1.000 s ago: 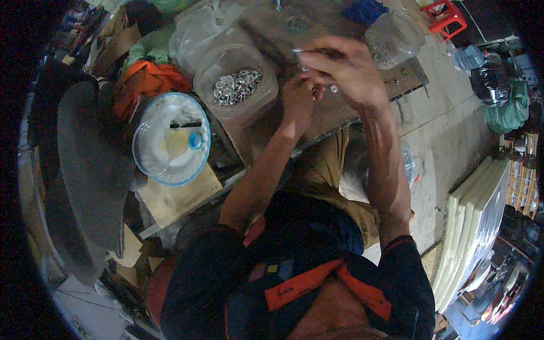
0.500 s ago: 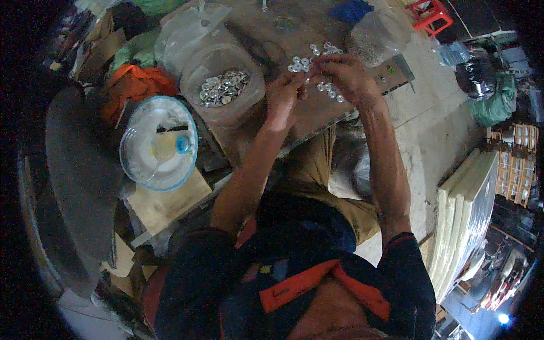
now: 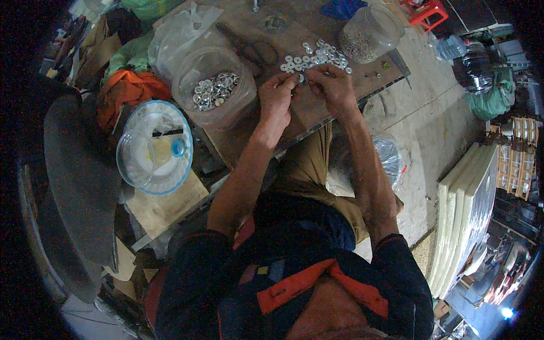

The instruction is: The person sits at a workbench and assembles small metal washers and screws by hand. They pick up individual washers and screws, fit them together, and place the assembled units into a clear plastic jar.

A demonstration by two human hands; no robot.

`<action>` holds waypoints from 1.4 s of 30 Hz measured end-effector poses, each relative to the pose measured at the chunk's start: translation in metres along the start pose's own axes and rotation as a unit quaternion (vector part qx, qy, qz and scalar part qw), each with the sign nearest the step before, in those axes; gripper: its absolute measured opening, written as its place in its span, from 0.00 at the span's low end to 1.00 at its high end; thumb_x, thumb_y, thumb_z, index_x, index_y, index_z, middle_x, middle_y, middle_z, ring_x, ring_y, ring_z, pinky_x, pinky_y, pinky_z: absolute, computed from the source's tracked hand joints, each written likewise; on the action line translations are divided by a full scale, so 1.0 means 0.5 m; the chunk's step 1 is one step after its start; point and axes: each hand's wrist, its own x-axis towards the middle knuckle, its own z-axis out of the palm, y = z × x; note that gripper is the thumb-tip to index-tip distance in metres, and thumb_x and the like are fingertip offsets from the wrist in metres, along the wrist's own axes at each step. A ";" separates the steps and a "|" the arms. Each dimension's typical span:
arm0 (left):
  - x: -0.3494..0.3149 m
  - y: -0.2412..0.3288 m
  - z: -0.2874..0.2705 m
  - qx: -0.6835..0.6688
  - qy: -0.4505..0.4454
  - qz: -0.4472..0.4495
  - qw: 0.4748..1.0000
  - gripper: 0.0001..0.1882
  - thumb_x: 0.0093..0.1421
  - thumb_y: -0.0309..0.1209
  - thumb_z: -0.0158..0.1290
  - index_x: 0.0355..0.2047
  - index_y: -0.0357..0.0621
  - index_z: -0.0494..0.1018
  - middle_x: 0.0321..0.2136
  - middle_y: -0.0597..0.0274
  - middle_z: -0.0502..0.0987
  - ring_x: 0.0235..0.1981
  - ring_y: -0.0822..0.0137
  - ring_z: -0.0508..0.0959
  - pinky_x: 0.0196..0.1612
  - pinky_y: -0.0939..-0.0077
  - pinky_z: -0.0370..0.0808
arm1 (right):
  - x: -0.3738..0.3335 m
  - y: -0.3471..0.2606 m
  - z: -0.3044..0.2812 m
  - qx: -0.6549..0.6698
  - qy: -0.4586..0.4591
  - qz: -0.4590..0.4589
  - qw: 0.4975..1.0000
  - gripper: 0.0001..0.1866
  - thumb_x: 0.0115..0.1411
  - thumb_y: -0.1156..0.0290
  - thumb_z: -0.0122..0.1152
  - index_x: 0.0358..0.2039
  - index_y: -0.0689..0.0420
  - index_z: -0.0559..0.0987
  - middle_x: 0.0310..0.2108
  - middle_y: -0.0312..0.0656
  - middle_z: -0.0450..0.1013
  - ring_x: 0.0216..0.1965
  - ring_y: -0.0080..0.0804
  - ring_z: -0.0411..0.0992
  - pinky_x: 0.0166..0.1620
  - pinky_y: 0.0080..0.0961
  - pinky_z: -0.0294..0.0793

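My left hand [image 3: 276, 101] is closed over the table's near part, thumb and forefinger pinching a small shiny round piece [image 3: 301, 78]. Just right of it, my right hand [image 3: 334, 90] has its fingertips drawn together close to that piece; whatever they hold is too small to make out. Beyond both hands lie several loose white and silver washer-like discs [image 3: 324, 55], spread over the brown tabletop [image 3: 306, 25]. To the left of my left hand stands a clear plastic tub [image 3: 243, 93] part filled with shiny metal discs [image 3: 215, 90].
A clear jar [image 3: 385, 25] with small metal parts stands at the far right of the table. Dark-handled scissors [image 3: 262, 52] lie behind the tub. On the left are a blue-rimmed plate [image 3: 182, 170] and orange cloth [image 3: 136, 90]. White foam-like panels [image 3: 459, 209] lean at right.
My right hand has drawn back from the loose discs toward me, uncovering more of them. Both hands now sit side by side, fingertips close together. The view has shifted slightly.
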 end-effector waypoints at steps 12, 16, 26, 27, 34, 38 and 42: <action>0.007 -0.005 0.000 0.000 0.013 0.024 1.000 0.07 0.59 0.24 0.58 0.38 0.38 0.76 0.32 0.61 0.79 0.30 0.67 0.78 0.32 0.73 0.77 | -0.029 0.003 0.014 0.043 -0.061 -0.015 0.997 0.11 0.56 0.75 0.65 0.36 0.69 0.80 0.29 0.43 0.79 0.28 0.26 0.76 0.30 0.21 0.75; -0.009 0.007 0.009 0.004 0.008 0.014 1.000 0.07 0.59 0.24 0.58 0.38 0.39 0.76 0.32 0.61 0.79 0.31 0.67 0.78 0.34 0.73 0.77 | -0.029 0.011 0.019 -0.022 -0.030 -0.056 0.998 0.11 0.56 0.74 0.65 0.37 0.68 0.81 0.28 0.43 0.80 0.28 0.27 0.77 0.30 0.22 0.76; -0.014 0.011 0.000 -0.110 -0.052 -0.059 0.991 0.06 0.62 0.27 0.50 0.36 0.39 0.76 0.31 0.63 0.77 0.30 0.69 0.74 0.34 0.75 0.72 | -0.040 -0.064 0.022 -0.125 -0.054 -0.110 0.985 0.10 0.57 0.69 0.67 0.33 0.64 0.81 0.25 0.38 0.77 0.25 0.21 0.72 0.28 0.21 0.71; -0.013 0.009 -0.001 -0.120 -0.076 -0.057 0.988 0.07 0.63 0.27 0.49 0.37 0.38 0.76 0.30 0.63 0.77 0.28 0.70 0.73 0.33 0.75 0.70 | -0.049 -0.093 0.025 -0.081 -0.076 -0.111 0.988 0.10 0.57 0.68 0.66 0.33 0.63 0.81 0.24 0.36 0.76 0.23 0.19 0.70 0.26 0.20 0.69; -0.019 -0.016 0.022 -0.056 -0.034 0.090 0.994 0.13 0.63 0.29 0.51 0.46 0.37 0.71 0.36 0.58 0.77 0.32 0.64 0.77 0.32 0.69 0.74 | -0.094 -0.265 0.162 -0.112 -0.230 -0.207 0.944 0.15 0.55 0.64 0.69 0.36 0.63 0.82 0.23 0.35 0.73 0.24 0.20 0.69 0.28 0.19 0.69; -0.010 -0.012 0.009 -0.042 -0.098 0.135 0.985 0.11 0.62 0.25 0.53 0.45 0.40 0.73 0.34 0.60 0.78 0.30 0.66 0.78 0.30 0.71 0.74 | -0.075 -0.270 0.160 -0.156 -0.234 -0.248 0.927 0.14 0.57 0.67 0.65 0.40 0.64 0.81 0.25 0.37 0.74 0.25 0.22 0.70 0.30 0.19 0.71; -0.003 -0.005 -0.008 0.016 -0.127 0.079 0.989 0.08 0.61 0.27 0.56 0.41 0.41 0.75 0.35 0.62 0.77 0.34 0.68 0.77 0.36 0.72 0.75 | -0.036 -0.210 0.072 -0.054 -0.194 -0.104 0.974 0.13 0.58 0.72 0.60 0.41 0.67 0.79 0.27 0.41 0.76 0.26 0.25 0.73 0.32 0.19 0.73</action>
